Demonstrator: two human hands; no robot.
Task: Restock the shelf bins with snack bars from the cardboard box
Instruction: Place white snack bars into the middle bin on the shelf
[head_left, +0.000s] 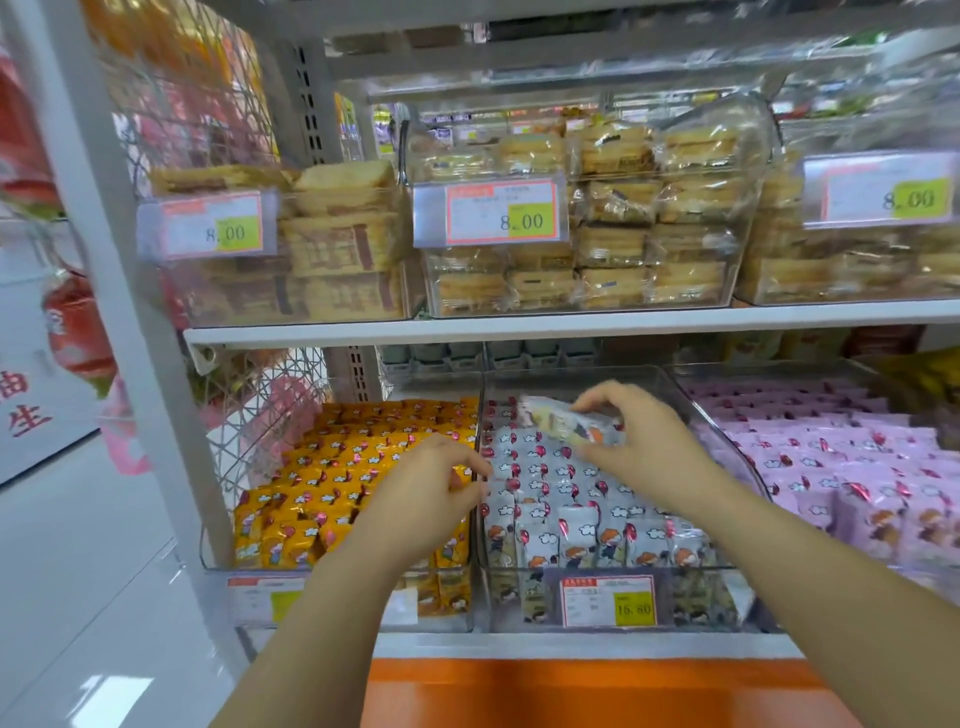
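Bright, even store light; clear bins glare, wide-angle edges bend and blur.

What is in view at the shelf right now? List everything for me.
yellow snack bars: many, yellow, lower left bin
white snack bars: many, white-grey, lower middle bin
pink snack bars: many, pink, lower right bin
held bar: one, white-grey, above middle bin
pastry packs: many, tan, three upper clear bins
price tags: five, orange-edged, bin fronts
base panel: one, orange, below shelf
left grip: over yellow bars, fingers curled, hold unclear
right grip: pinches held bar
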